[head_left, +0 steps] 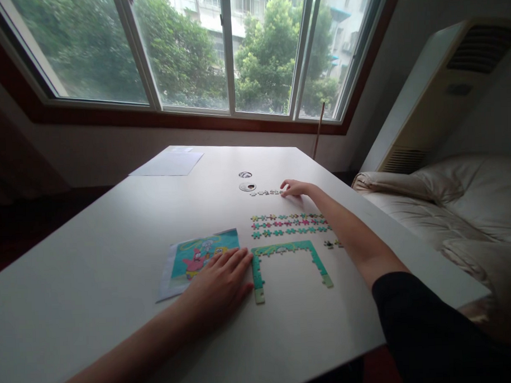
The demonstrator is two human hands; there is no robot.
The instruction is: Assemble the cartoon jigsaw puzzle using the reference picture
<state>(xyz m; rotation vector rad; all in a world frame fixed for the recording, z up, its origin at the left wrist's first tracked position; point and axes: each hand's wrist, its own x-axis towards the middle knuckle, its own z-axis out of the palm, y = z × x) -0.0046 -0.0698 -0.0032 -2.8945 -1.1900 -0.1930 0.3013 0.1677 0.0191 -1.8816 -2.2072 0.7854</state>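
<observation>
My left hand (219,285) lies flat and open on the white table (94,264), covering the right edge of a cartoon reference picture (191,259). Just right of it sits a partly joined teal puzzle frame (285,252) shaped like an upside-down U. Beyond the frame lie rows of loose coloured puzzle pieces (288,224). My right hand (294,187) reaches far across the table, fingers curled down onto the end of a short line of pale pieces (264,192). Whether it grips a piece is hidden.
Two small round discs (247,180) sit past the pale pieces. A sheet of paper (167,163) lies at the far left of the table. Two stray pieces (333,244) rest near my right forearm. A cushioned seat (440,207) stands to the right, under a wide window.
</observation>
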